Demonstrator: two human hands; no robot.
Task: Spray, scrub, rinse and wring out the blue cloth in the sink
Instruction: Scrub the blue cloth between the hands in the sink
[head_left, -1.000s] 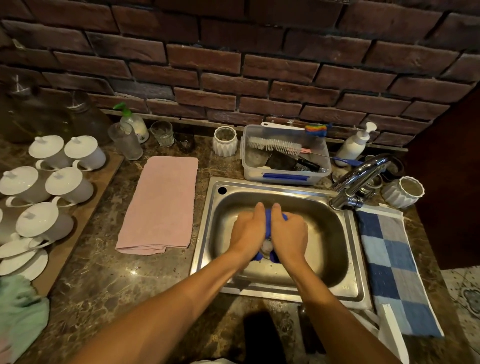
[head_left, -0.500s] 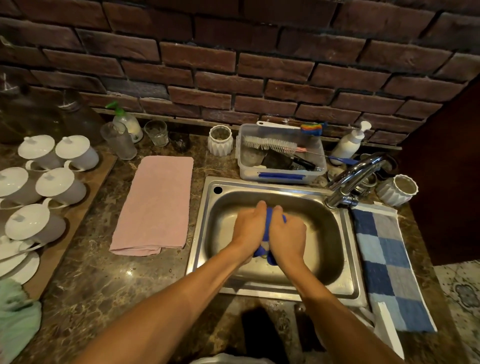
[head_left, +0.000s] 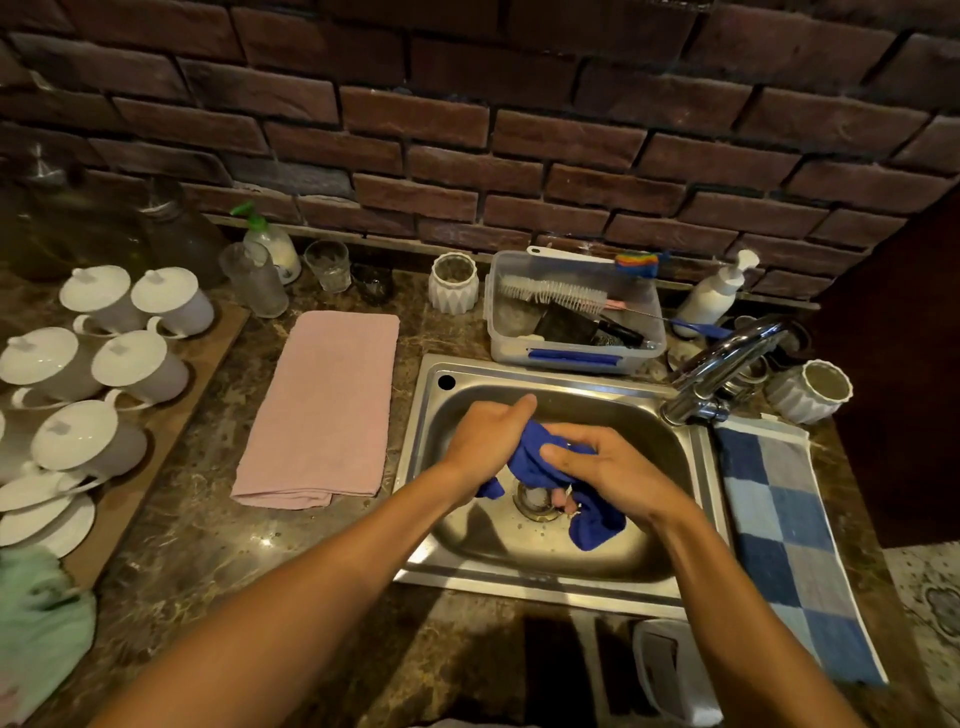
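Both hands, left (head_left: 488, 441) and right (head_left: 610, 475), grip the blue cloth (head_left: 535, 460) over the sink (head_left: 691, 519) drain.

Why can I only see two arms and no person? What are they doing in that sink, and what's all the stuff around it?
The camera sits on the person's head and looks down, so you see only their own arms, as they would. There is no machine here, just two bare hands. The left hand and the right hand both grip a blue cloth over the metal sink; a corner hangs down near the drain. No water shows coming from the tap.

Around the sink: a pink towel on the left, a blue checked towel on the right, white lidded cups at the far left, and behind the sink a clear box of brushes beside a white pump bottle.
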